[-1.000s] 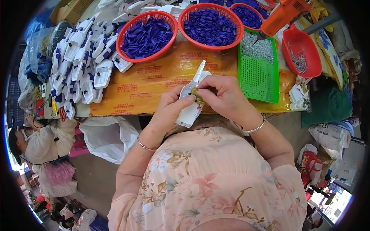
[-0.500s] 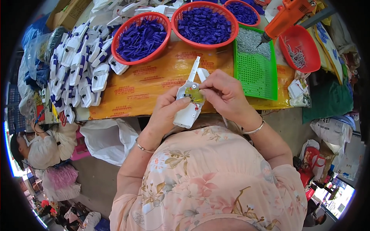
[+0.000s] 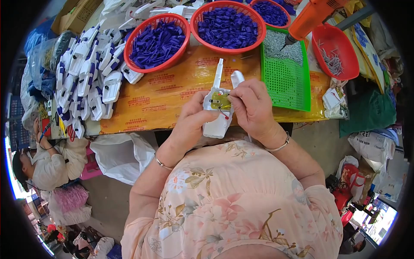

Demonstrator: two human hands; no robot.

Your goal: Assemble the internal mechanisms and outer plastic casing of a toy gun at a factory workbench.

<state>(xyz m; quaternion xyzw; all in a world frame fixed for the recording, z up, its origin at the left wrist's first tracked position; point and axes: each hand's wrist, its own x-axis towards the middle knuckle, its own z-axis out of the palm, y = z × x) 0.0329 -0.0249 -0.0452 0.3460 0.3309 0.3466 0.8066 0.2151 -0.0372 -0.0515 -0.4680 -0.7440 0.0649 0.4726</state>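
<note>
My left hand (image 3: pixel 192 115) grips a white plastic housing (image 3: pixel 214 129) from its left side, thumb across the lower part. It is tilted slightly, with a narrow stem pointing away from me. Inside lies a yellow-green circuit board (image 3: pixel 221 99) with a small black part and thin red and yellow wires (image 3: pixel 224 115). At the board's right edge, the fingers of my right hand (image 3: pixel 254 105) are pinched together; what they hold is hidden. Beyond those fingers a curved white piece (image 3: pixel 236 77) sticks up, and I cannot tell whether it is held or joined to the housing.
Red baskets (image 3: pixel 156 68) of purple plastic parts stand at the back. A green tray (image 3: pixel 285 97) of small screws lies right, under an orange electric screwdriver (image 3: pixel 308 21); a red bowl (image 3: pixel 354 56) sits beyond. White-and-purple housings (image 3: pixel 88 71) are piled left. Another person (image 3: pixel 51 166) sits far left.
The housing has shifted slightly right and turned more upright. My right hand has tipped over nearer the board's edge, and more of the curved white piece shows.
</note>
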